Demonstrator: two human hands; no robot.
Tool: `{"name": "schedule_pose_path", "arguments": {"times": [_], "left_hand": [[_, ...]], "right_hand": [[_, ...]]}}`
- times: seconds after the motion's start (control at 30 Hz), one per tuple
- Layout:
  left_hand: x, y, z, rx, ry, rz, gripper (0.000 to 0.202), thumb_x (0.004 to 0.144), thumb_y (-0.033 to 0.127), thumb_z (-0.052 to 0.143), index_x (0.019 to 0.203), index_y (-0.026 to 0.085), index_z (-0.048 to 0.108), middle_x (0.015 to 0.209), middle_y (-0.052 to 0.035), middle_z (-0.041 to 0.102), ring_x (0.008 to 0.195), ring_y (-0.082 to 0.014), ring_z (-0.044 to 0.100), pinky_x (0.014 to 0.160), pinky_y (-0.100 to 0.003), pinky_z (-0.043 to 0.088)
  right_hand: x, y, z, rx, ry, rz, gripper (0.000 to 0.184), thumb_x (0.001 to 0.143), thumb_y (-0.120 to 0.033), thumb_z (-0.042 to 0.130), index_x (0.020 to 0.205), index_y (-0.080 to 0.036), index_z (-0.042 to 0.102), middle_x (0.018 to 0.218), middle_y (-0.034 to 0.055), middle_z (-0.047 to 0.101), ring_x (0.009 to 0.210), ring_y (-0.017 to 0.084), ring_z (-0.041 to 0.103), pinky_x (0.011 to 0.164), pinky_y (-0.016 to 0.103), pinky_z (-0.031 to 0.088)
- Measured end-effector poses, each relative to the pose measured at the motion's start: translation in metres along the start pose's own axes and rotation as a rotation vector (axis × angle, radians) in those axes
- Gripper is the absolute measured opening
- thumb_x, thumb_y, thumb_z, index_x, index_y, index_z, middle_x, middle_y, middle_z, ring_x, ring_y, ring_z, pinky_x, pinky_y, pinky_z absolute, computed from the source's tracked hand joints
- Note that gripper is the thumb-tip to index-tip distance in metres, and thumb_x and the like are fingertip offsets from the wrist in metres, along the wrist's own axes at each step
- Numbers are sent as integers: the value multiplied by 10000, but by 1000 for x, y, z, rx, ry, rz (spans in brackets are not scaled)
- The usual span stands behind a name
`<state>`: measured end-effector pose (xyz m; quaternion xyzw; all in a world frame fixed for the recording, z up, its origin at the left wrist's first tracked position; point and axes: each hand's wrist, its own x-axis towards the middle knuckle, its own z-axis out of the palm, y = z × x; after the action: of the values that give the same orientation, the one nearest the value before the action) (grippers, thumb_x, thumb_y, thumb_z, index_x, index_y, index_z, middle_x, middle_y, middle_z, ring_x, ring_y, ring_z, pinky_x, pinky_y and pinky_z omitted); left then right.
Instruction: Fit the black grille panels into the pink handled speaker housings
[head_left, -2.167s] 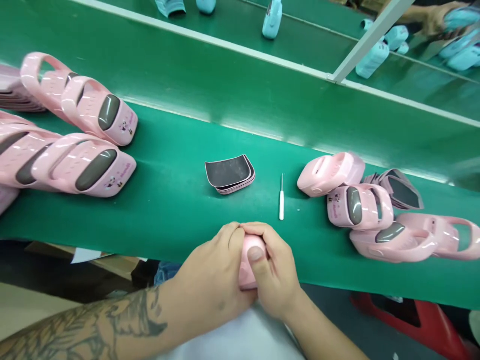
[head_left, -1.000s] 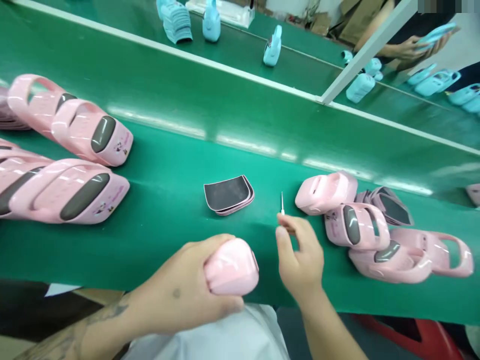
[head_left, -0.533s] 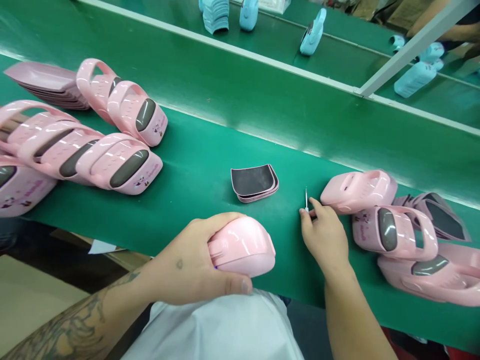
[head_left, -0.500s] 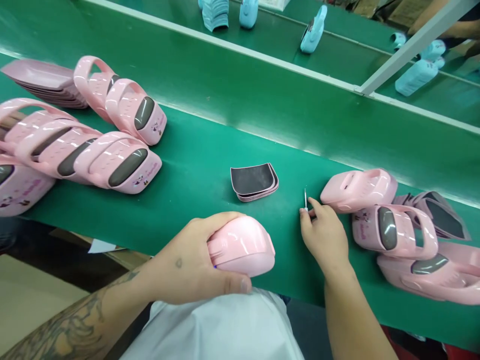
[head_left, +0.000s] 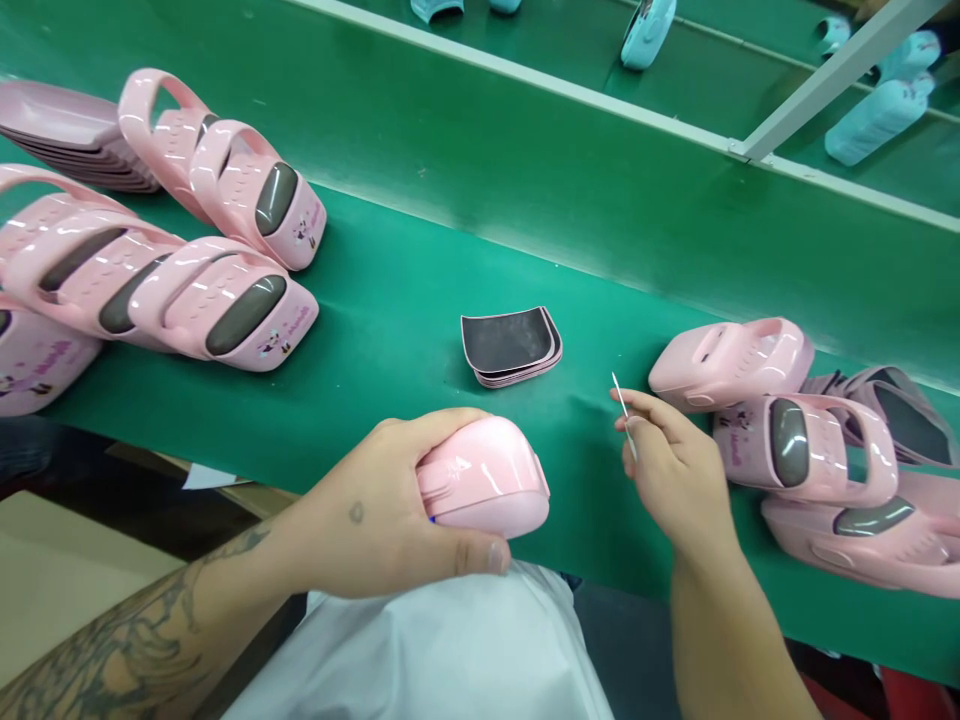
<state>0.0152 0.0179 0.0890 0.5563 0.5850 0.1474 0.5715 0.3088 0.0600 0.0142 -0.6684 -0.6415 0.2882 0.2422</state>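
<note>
My left hand [head_left: 382, 515] is wrapped round a glossy pink plastic housing [head_left: 487, 475], holding it over the front edge of the green bench. Its rounded end points right, and the palm hides the other part. To the right, my right hand [head_left: 667, 450] pinches a thin white stick [head_left: 622, 402] that looks like a cotton swab. The stick stands slanted, its tip up past the fingers. Between and beyond the hands lies a small stack of curved dark panels with pink edges [head_left: 510, 345], touched by neither hand.
Several pink housings with handles and dark windows [head_left: 247, 315] stand at left, before a stack of pink shells [head_left: 71, 125]. More pink housings [head_left: 806, 445] and dark panels [head_left: 911, 415] crowd the right. Behind a raised rail [head_left: 525, 75] sit light-blue housings [head_left: 649, 35].
My right hand has shifted slightly right and turned, so more of the white stick shows, now slanted. My left hand keeps its hold on the pink housing. The view has tilted slightly.
</note>
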Motion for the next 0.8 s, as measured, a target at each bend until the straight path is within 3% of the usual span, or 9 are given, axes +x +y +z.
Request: {"name": "schedule_pose_path", "arguments": {"times": [0.1, 0.2, 0.27, 0.47, 0.8], "left_hand": [[0, 1, 4, 163, 81, -7, 674, 684, 491, 889, 1297, 273, 712, 1164, -12, 791, 1009, -281, 749, 879, -352, 593], [1, -2, 9, 306, 172, 29, 621, 706, 485, 863, 1275, 298, 703, 1154, -9, 791, 988, -275, 754, 853, -349, 578], [2, -6, 13, 377, 198, 63, 578, 745, 481, 833, 1277, 312, 684, 1141, -1, 790, 972, -270, 756, 807, -340, 562], [4, -16, 21, 545, 205, 92, 631, 810, 502, 780, 1384, 308, 603, 1255, -32, 769, 1058, -312, 760, 812, -369, 545], [5, -13, 23, 574, 187, 84, 593, 821, 518, 763, 1347, 296, 600, 1212, -38, 774, 1024, -329, 764, 760, -374, 523]], "right_hand": [[-28, -25, -25, 284, -183, -12, 411, 1055, -394, 580, 1431, -267, 688, 785, -15, 678, 457, 101, 511, 409, 238, 432], [-50, -52, -45, 220, -431, -206, 468, 1081, -296, 554, 1537, -396, 592, 747, -50, 692, 504, 102, 592, 458, 205, 490], [-57, -66, -50, 111, -519, -322, 510, 1074, -250, 541, 1545, -442, 569, 770, -65, 747, 580, 117, 689, 524, 206, 553], [-54, -79, -39, -26, -485, -416, 397, 1037, -246, 550, 1372, -328, 746, 840, -18, 837, 678, 185, 797, 578, 271, 643], [-55, -78, -32, -96, -546, -379, 436, 1027, -239, 535, 1408, -316, 733, 837, 11, 843, 663, 213, 779, 614, 311, 640]]}}
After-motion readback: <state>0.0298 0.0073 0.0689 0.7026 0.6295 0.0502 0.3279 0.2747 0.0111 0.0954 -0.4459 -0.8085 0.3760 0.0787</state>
